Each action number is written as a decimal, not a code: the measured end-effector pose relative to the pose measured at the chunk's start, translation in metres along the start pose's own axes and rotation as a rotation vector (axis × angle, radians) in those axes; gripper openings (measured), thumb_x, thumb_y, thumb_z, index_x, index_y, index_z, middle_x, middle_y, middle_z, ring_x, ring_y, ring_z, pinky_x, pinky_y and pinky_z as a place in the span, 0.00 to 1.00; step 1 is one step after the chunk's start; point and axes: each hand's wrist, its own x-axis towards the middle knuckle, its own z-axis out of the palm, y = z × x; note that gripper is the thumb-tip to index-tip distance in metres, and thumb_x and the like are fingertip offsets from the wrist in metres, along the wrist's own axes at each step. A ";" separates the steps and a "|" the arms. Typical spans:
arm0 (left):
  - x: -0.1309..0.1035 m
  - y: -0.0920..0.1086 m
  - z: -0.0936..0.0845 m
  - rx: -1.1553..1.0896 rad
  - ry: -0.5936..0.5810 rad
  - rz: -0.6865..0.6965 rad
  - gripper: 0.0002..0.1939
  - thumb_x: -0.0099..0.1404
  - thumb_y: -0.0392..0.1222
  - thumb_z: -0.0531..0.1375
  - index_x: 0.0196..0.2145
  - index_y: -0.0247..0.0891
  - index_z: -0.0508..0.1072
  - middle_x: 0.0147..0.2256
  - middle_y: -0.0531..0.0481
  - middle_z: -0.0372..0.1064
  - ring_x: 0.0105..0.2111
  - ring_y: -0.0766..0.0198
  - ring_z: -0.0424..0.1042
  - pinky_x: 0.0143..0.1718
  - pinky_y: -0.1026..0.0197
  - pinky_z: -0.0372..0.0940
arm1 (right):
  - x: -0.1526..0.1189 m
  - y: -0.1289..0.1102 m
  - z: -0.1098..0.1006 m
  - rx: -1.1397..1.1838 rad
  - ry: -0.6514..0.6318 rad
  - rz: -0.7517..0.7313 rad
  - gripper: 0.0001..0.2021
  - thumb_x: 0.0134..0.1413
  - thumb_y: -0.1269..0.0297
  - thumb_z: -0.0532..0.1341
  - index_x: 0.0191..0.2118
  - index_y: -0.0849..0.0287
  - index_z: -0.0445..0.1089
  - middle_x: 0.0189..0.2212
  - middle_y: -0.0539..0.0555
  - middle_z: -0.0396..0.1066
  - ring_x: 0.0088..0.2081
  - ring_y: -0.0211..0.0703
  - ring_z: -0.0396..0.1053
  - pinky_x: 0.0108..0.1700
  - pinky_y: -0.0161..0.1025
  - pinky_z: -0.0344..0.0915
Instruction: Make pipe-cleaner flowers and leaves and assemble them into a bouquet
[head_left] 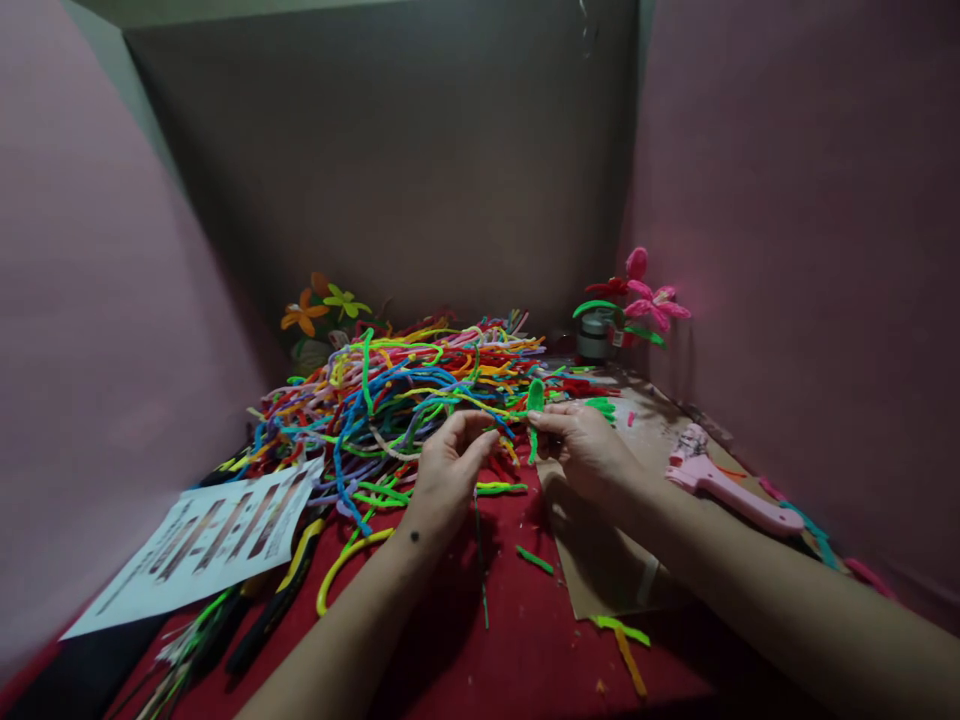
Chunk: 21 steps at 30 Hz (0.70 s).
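Our right hand [589, 440] clamps a green fuzzy piece [535, 396] between its fingers; our left hand's [448, 465] fingers sit slightly apart. Near the worktop's [502, 590] back right corner, a grey container [593, 338], contents unclear.

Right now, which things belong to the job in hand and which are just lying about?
In use, it seems:
right hand, pinching a green fuzzy piece
left hand, close by
probably the heap of coloured stems

Lying about, it seems:
pink tool
printed sheet
brown card
pink flower
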 end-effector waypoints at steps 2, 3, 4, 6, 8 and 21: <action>0.002 0.001 -0.002 -0.074 -0.022 -0.013 0.11 0.51 0.41 0.62 0.34 0.36 0.70 0.27 0.54 0.68 0.25 0.69 0.65 0.26 0.67 0.58 | -0.005 0.007 0.001 0.000 -0.053 0.027 0.10 0.33 0.66 0.65 0.16 0.61 0.62 0.12 0.44 0.58 0.17 0.31 0.52 0.22 0.34 0.46; 0.002 0.001 -0.002 -0.072 -0.040 -0.020 0.10 0.51 0.41 0.62 0.33 0.36 0.71 0.27 0.53 0.69 0.25 0.69 0.65 0.26 0.67 0.59 | -0.007 0.012 0.001 -0.008 -0.079 0.038 0.10 0.34 0.66 0.65 0.15 0.61 0.62 0.12 0.44 0.57 0.17 0.31 0.52 0.22 0.34 0.46; 0.002 0.000 -0.001 -0.051 -0.052 -0.022 0.09 0.51 0.41 0.62 0.30 0.35 0.72 0.26 0.53 0.69 0.24 0.68 0.65 0.26 0.67 0.58 | -0.009 0.015 0.001 -0.021 -0.103 0.047 0.10 0.35 0.66 0.65 0.15 0.61 0.62 0.12 0.44 0.57 0.17 0.31 0.52 0.22 0.34 0.46; 0.001 -0.002 0.000 0.017 -0.050 -0.010 0.06 0.51 0.41 0.62 0.25 0.35 0.73 0.22 0.53 0.68 0.22 0.68 0.63 0.24 0.67 0.57 | -0.013 0.021 0.000 -0.045 -0.145 0.053 0.10 0.36 0.66 0.64 0.15 0.62 0.63 0.12 0.45 0.57 0.17 0.31 0.52 0.22 0.34 0.46; 0.001 -0.005 0.000 0.066 -0.038 0.002 0.06 0.51 0.41 0.61 0.23 0.35 0.73 0.21 0.53 0.67 0.22 0.69 0.62 0.23 0.67 0.56 | -0.015 0.023 -0.001 -0.053 -0.191 0.053 0.07 0.36 0.68 0.63 0.16 0.62 0.65 0.13 0.45 0.58 0.18 0.31 0.53 0.23 0.34 0.48; 0.000 -0.005 0.001 0.100 -0.086 -0.004 0.07 0.54 0.41 0.60 0.23 0.34 0.72 0.20 0.53 0.66 0.21 0.70 0.61 0.24 0.67 0.57 | -0.016 0.023 -0.004 -0.004 -0.169 0.090 0.06 0.36 0.69 0.63 0.18 0.62 0.66 0.15 0.45 0.59 0.18 0.31 0.54 0.23 0.33 0.49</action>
